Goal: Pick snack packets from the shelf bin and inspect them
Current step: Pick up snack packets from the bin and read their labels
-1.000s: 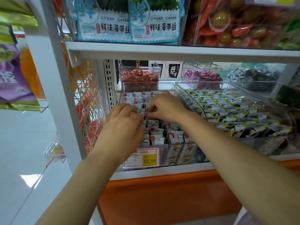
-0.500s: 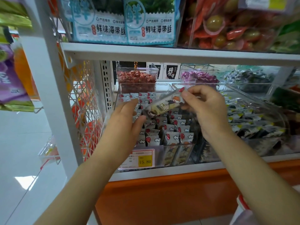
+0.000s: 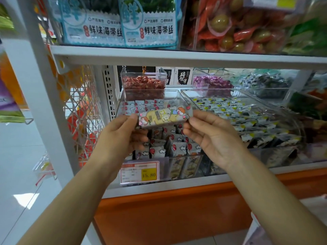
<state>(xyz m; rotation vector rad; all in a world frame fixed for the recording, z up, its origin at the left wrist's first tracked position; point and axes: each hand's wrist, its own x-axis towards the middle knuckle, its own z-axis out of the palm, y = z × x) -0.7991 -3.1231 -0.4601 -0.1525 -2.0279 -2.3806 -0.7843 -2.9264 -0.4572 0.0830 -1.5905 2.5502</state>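
A long snack packet (image 3: 163, 117) with a yellow label and cartoon children is held level above the clear shelf bin (image 3: 178, 167). My left hand (image 3: 122, 137) pinches its left end. Its right end is pinched by my right hand (image 3: 212, 137). The bin below is full of several small white packets (image 3: 177, 147) printed with red balloons and clouds. A price tag (image 3: 140, 172) reading 15.80 is fixed to the bin's front.
To the right sits a second clear bin (image 3: 265, 152) of black-and-yellow packets. Smaller tubs of red sweets (image 3: 144, 85) and purple sweets (image 3: 212, 84) stand behind. The upper shelf (image 3: 177, 57) hangs close overhead. A white upright (image 3: 42, 85) and wire rack (image 3: 83, 110) are at the left.
Both hands rose out of the bin with one packet. It was turned so its printed face shows, and my left hand now pinches its left end.
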